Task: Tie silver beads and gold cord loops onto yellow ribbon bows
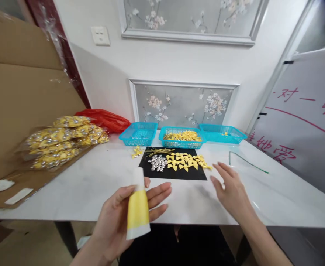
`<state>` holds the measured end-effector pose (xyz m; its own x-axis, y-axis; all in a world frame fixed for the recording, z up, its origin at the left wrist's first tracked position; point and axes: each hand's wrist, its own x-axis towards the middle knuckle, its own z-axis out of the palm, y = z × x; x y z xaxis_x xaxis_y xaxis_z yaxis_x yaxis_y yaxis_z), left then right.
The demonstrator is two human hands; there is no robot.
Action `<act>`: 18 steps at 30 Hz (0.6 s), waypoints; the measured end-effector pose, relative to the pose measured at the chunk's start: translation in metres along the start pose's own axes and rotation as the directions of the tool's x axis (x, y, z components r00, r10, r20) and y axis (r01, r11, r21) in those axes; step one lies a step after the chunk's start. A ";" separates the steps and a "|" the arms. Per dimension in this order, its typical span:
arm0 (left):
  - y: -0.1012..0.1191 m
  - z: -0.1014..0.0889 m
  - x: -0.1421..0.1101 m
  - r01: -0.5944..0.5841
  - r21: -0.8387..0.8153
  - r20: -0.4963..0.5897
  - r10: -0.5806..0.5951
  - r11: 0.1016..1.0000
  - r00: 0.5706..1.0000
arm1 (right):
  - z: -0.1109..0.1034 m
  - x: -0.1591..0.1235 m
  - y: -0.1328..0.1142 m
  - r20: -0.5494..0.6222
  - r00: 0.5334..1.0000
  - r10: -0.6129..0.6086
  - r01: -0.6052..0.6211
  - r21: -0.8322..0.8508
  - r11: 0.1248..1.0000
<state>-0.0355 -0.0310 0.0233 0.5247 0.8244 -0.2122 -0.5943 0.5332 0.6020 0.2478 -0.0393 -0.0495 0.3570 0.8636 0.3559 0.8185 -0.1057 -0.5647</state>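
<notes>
Our hands are apart. At seven o'clock from the black mat [179, 175], our left hand [115, 218] grips a yellow-and-white tube [138, 208]; at four, our right hand [232, 188] hovers open near yellow bows [183, 161]. Silver beads [158, 163] lie at the mat's nine.

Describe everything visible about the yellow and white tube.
The tube has a yellow middle, a wide, flat white end and a narrower white end that looks like a cap. It looks like smooth, soft plastic; no lettering is legible, and its contents cannot be seen. It is tilted slightly, narrow end up and wide end toward the wearer. The left hand holds it in front of the black mat, thumb near the narrow end, other fingers behind and beside it. Nothing else visibly touches it.
</notes>
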 end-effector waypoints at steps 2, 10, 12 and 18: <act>-0.005 0.002 -0.002 0.037 0.026 0.069 -0.039 0.999 0.997 | 0.005 -0.018 -0.031 0.125 0.980 -0.153 0.117 0.261 0.958; 0.003 -0.012 -0.014 -0.042 0.319 -0.087 0.073 0.947 0.993 | 0.016 -0.042 -0.080 0.594 0.714 -0.372 -0.416 0.786 0.457; 0.024 -0.026 -0.017 -0.115 0.441 -0.169 0.208 0.890 0.963 | 0.013 -0.039 -0.074 0.573 0.766 -0.292 -0.459 0.805 0.375; 0.145 -0.073 -0.041 -0.129 0.897 -0.286 0.778 0.422 0.560 | -0.003 -0.040 -0.051 0.553 0.829 -0.079 -0.524 0.819 0.233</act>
<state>-0.1876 0.0265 0.0629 -0.3427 0.9304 0.1297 0.2280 -0.0516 0.9723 0.1931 -0.0698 -0.0320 -0.0178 0.9972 -0.0720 -0.3647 -0.0735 -0.9282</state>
